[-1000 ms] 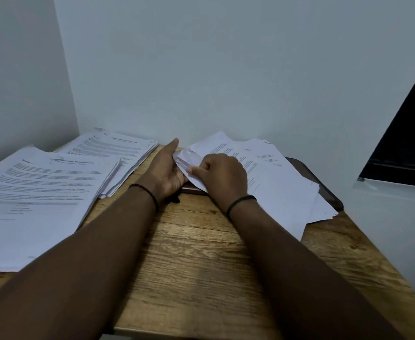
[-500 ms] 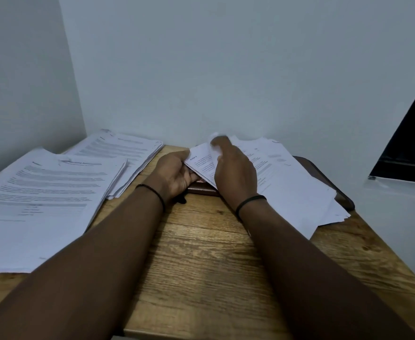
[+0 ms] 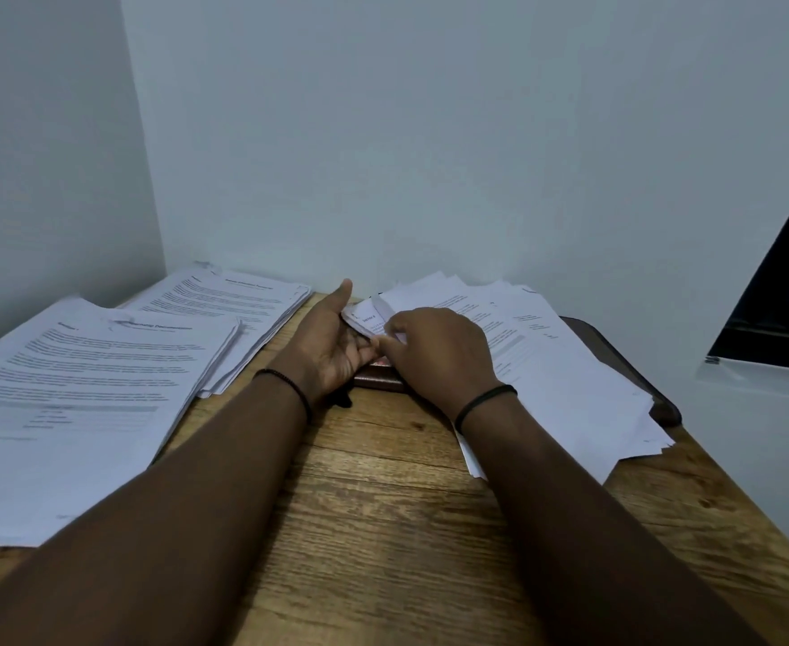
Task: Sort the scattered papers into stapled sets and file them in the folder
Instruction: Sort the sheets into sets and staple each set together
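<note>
Printed papers; text illegibly blurred

Both forearms run from the bottom corners up toward frame centre, bare, a thin dark band on each wrist. Left hand sits palm-up just left of centre, thumb straight and pointing up, fingers loosely curled. Right hand is back-up just right of centre, fingers bent and pinched at the left hand's fingertips.

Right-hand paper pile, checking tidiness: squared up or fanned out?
Fanned out: the right-hand paper pile shows staggered sheet edges, overhanging the brown folder.
</note>
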